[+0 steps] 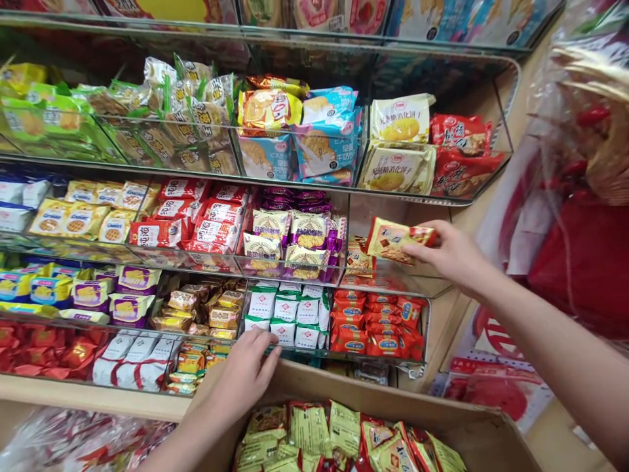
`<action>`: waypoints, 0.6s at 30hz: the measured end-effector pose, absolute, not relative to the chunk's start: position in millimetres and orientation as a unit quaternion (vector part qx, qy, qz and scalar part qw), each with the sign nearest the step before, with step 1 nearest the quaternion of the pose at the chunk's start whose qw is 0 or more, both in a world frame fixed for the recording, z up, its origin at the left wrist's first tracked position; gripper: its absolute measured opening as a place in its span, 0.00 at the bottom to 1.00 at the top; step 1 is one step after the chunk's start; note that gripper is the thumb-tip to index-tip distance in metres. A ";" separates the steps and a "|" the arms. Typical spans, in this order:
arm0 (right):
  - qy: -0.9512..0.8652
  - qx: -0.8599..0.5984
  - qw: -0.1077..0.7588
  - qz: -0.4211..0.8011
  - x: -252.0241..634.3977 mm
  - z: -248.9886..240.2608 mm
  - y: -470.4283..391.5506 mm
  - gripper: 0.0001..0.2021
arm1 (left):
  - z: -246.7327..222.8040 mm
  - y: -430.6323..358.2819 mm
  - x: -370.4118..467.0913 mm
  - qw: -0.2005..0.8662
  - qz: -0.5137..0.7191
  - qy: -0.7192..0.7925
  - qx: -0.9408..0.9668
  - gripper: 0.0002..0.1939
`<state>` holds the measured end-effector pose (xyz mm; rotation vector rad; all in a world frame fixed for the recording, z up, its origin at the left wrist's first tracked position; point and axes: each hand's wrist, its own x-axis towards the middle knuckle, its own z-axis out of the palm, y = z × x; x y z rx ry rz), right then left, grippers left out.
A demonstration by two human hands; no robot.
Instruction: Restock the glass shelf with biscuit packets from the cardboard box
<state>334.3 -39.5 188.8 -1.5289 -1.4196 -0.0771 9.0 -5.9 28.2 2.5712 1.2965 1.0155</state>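
Between the thumb and fingers of my right hand (442, 252) is a yellow and red snack packet (393, 240), held at the mouth of a clear shelf compartment. Lower in that compartment lie similar packets (360, 257), partly behind the clear front. My left hand (250, 367) rests near the edge of a cardboard box (373, 390), just below the white and green packets (285, 314); its fingers point up toward the shelf, and whether they grip the box edge is hidden. Inside the box are several loose yellow and red packets (344, 436).
Tiered clear shelves hold other wrapped snacks: red packets (378, 324) beneath the compartment, purple and cream ones (289, 242) to its left, cream biscuit packets (400, 147) above. Clear shelf fronts (393, 283) form raised edges. A large plastic-wrapped item (580, 249) stands at the right.
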 end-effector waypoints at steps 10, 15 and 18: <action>-0.619 -0.744 0.251 0.020 306.6 183.3 40.2 0.21 | 1.6 -2.0 3.1 0.022 0.289 0.458 0.840 0.15; -0.653 -0.749 0.092 -0.058 298.4 182.8 45.7 0.36 | 1.3 -2.0 5.3 0.005 0.275 0.457 0.846 0.15; -0.668 -0.742 0.032 -0.048 292.9 181.7 51.6 0.30 | 1.7 -3.6 6.7 -0.004 0.265 0.457 0.849 0.16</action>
